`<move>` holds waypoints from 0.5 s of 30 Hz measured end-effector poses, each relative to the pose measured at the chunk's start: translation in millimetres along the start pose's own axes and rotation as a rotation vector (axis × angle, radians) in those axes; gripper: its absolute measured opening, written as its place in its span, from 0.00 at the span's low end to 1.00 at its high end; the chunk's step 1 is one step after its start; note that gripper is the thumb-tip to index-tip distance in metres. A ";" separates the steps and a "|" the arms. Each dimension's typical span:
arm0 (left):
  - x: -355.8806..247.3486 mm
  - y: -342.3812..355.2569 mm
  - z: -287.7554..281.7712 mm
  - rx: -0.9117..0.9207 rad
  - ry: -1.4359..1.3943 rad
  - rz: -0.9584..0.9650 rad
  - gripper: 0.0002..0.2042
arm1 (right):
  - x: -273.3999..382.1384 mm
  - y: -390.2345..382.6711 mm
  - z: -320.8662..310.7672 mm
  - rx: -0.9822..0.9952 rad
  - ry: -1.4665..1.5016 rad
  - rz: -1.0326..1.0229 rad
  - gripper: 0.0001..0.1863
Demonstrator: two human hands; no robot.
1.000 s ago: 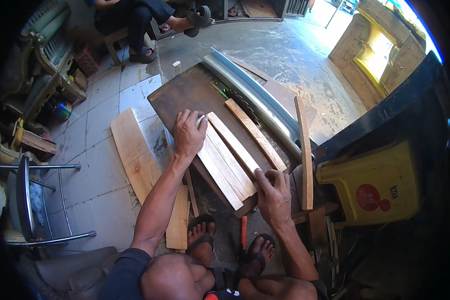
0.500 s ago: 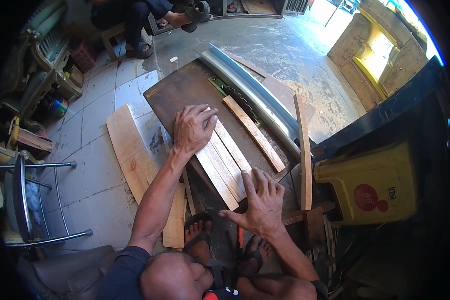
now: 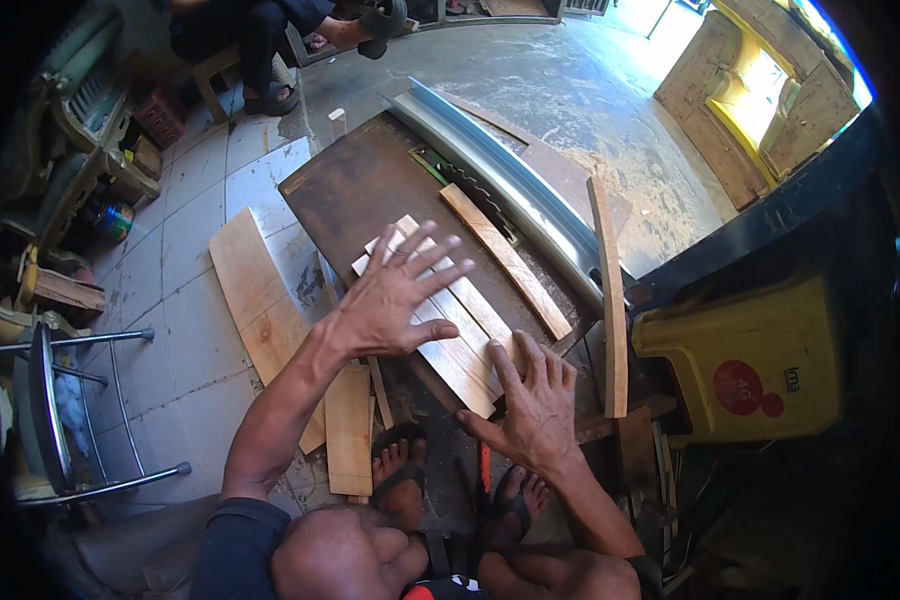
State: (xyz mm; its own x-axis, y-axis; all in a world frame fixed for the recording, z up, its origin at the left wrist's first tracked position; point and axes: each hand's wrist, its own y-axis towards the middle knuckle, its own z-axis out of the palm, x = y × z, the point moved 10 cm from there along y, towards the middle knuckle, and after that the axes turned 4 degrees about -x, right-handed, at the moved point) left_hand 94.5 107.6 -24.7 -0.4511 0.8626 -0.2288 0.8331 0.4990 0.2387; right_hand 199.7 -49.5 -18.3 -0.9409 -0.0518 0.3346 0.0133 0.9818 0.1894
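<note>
Several pale wooden strips [image 3: 458, 362] lie side by side on a brown metal saw table [image 3: 335, 185]. My left hand [image 3: 390, 300] is spread over their left side, fingers apart and gripping nothing; whether the palm touches the wood I cannot tell. At the near end of the strips is my right hand [image 3: 532, 405], its fingers stretched out along their right corner and its thumb held apart. One separate strip [image 3: 508, 262] lies beside the toothed saw blade [image 3: 485, 208], to the right of the group.
A long metal fence [image 3: 510, 170] runs along the table's right side. Another wooden strip [image 3: 607, 300] stands out past its near end, by a yellow plastic stool [image 3: 750, 365]. Wide boards [image 3: 260, 290] lean at the left. A seated person's leg [image 3: 260, 60] shows at the back.
My left hand has drawn back from the strips' far ends toward me and spread its fingers. Those far ends now show, slightly staggered. My right hand has shifted slightly.
</note>
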 end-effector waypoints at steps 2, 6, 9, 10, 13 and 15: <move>-4.8 -1.3 15.4 0.047 0.010 0.018 0.36 | -1.6 2.7 -2.7 0.027 -0.001 -0.005 0.46; -2.2 -4.2 27.6 0.039 0.054 -0.028 0.32 | -21.9 7.0 -9.2 -0.097 0.159 0.050 0.35; -1.5 -3.0 26.7 0.050 0.024 -0.058 0.30 | -36.5 10.4 -14.1 -0.229 0.251 0.088 0.22; -2.3 -2.9 26.1 0.034 0.018 -0.052 0.30 | -39.8 10.5 -10.3 -0.217 0.255 0.093 0.22; -3.0 -3.6 21.9 -0.049 -0.001 -0.028 0.30 | -47.1 10.7 -7.0 -0.209 0.249 0.107 0.22; -1.2 -6.5 20.7 -0.068 -0.008 -0.033 0.30 | -43.0 9.8 -11.4 -0.223 0.236 0.123 0.21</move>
State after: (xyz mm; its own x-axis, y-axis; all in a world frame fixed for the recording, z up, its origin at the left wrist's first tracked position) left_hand 96.3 101.7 -45.5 -0.4751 0.8452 -0.2447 0.7941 0.5316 0.2945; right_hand 244.1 -39.7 -20.3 -0.8238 -0.0017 0.5668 0.2200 0.9206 0.3225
